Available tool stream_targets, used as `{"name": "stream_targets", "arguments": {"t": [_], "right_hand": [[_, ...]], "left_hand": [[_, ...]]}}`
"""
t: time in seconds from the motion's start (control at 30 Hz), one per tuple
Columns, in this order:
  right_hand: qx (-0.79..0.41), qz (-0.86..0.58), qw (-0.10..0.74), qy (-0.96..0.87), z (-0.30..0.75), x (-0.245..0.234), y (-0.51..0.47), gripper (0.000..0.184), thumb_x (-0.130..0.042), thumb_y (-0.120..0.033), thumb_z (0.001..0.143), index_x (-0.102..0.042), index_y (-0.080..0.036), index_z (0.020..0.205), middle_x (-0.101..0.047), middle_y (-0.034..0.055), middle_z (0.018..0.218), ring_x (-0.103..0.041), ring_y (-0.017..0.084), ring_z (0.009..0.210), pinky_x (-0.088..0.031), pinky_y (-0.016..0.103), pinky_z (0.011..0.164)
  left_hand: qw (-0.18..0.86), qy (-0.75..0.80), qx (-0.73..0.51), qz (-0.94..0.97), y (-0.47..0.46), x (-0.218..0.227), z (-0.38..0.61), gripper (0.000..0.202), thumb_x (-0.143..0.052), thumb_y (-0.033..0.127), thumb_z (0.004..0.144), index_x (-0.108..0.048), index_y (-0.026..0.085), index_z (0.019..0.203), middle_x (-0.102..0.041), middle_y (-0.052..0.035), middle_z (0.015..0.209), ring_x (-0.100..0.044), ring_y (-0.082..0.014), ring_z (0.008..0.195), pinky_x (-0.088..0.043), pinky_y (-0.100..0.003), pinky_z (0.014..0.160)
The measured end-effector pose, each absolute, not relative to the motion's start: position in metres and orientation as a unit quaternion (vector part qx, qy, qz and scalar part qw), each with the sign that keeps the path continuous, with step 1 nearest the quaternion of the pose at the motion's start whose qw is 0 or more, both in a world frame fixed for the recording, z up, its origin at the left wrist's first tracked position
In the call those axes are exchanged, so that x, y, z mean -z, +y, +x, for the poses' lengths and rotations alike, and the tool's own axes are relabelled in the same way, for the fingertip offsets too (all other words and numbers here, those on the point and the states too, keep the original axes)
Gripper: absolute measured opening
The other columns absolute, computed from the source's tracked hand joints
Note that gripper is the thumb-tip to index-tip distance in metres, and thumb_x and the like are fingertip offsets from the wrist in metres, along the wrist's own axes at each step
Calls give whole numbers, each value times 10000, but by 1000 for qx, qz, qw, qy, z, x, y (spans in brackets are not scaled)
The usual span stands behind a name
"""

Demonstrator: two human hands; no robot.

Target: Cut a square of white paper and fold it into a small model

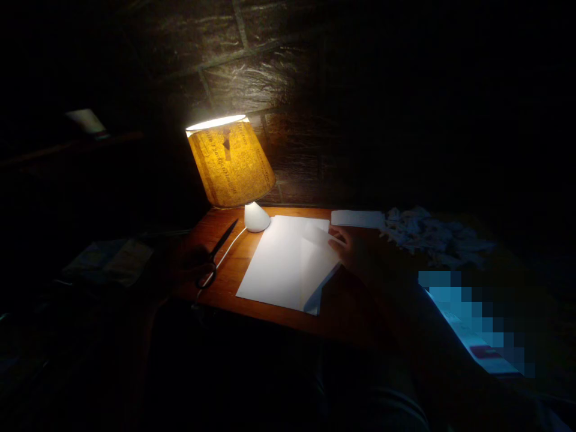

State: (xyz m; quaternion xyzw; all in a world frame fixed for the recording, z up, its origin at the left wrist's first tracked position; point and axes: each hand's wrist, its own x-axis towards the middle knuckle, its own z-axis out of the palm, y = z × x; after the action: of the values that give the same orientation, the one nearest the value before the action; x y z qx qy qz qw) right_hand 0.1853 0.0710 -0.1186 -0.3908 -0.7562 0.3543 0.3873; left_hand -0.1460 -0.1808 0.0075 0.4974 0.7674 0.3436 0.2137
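Note:
White sheets of paper lie on the wooden table under the lamp's light. My right hand pinches the right edge of a top sheet, which is lifted and curls over the paper beneath. At the table's left side, my left hand is in deep shadow, with its fingers closed at the handles of dark scissors. The scissor blades point up and to the right, away from the paper. Most of both forearms is lost in the dark.
A lit lamp with a newspaper-print shade stands behind the paper, its white cord running forward. Folded white paper and a crumpled white heap lie at the right. A bright pixelated screen shows farther right. A brick-patterned wall rises behind.

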Motion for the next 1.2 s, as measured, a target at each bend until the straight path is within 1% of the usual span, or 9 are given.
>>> {"name": "stream_targets", "arguments": {"t": [0.13, 0.27, 0.37, 0.43, 0.53, 0.73, 0.83, 0.97, 1.2], "right_hand": [[-198, -357, 476, -779, 188, 122, 74, 420, -685, -279, 817, -657, -185, 1226, -664, 139, 1123, -652, 289, 1008, -557, 480, 930], [-112, -362, 531, -758, 194, 102, 65, 260, -672, -270, 874, -682, -227, 1130, -628, 122, 1145, -623, 296, 1101, -533, 476, 972], [-112, -336, 556, -752, 199, 82, 54, 154, -600, -303, 938, -684, -210, 1029, -650, 115, 1053, -646, 284, 1011, -544, 444, 886], [-151, -310, 563, -751, 201, 71, 49, 156, -553, -308, 966, -676, -213, 979, -675, 79, 926, -661, 246, 871, -540, 401, 797], [-236, -322, 542, -739, 202, 63, 44, 175, -600, -356, 946, -671, -203, 988, -718, 69, 890, -673, 219, 765, -534, 363, 706], [-392, -325, 467, -723, 201, 61, 44, 193, -678, -388, 875, -679, -212, 956, -747, 76, 904, -702, 235, 787, -537, 375, 711], [-530, -288, 429, -672, 203, 55, 43, 171, -708, -367, 839, -678, -217, 913, -731, 46, 865, -688, 213, 782, -527, 355, 720], [-702, -252, 374, -551, 204, 48, 39, 205, -658, -425, 863, -652, -221, 853, -716, 37, 850, -653, 180, 697, -482, 300, 603], [-766, -202, 287, -538, 205, 48, 39, 330, -835, -409, 764, -638, -216, 945, -672, 6, 841, -655, 151, 653, -479, 254, 526]], "left_hand": [[360, 639, -433, 524, -123, 6, -73, 356, -763, 504, 799, -639, 174, 747, -610, 7, 602, -539, -122, 544, -372, -226, 502], [403, 551, -533, 501, -53, 25, -17, 353, -825, 460, 754, -647, 159, 806, -625, 14, 621, -546, -100, 537, -380, -210, 507], [399, 515, -572, 498, -16, 41, 10, 364, -861, 438, 709, -635, 159, 772, -662, -2, 678, -586, -110, 595, -398, -213, 527], [385, 503, -592, 498, -1, 49, 23, 328, -854, 404, 720, -651, 158, 795, -671, -3, 701, -601, -115, 620, -427, -223, 557], [359, 482, -638, 482, 8, 56, 36, 331, -862, 389, 710, -635, 163, 796, -677, -1, 719, -605, -116, 625, -446, -236, 577], [367, 462, -648, 482, 4, 59, 44, 373, -880, 429, 696, -617, 172, 759, -703, -17, 741, -645, -145, 681, -480, -258, 630], [353, 456, -654, 490, 3, 61, 41, 344, -872, 419, 710, -641, 169, 758, -685, -9, 738, -641, -146, 699, -475, -253, 631], [378, 424, -656, 497, 4, 64, 34, 337, -858, 438, 739, -656, 174, 792, -656, -1, 757, -620, -141, 710, -463, -245, 622], [371, 404, -649, 528, 2, 66, 27, 369, -854, 477, 751, -634, 182, 764, -527, 9, 790, -513, -125, 706, -417, -250, 617]]}}
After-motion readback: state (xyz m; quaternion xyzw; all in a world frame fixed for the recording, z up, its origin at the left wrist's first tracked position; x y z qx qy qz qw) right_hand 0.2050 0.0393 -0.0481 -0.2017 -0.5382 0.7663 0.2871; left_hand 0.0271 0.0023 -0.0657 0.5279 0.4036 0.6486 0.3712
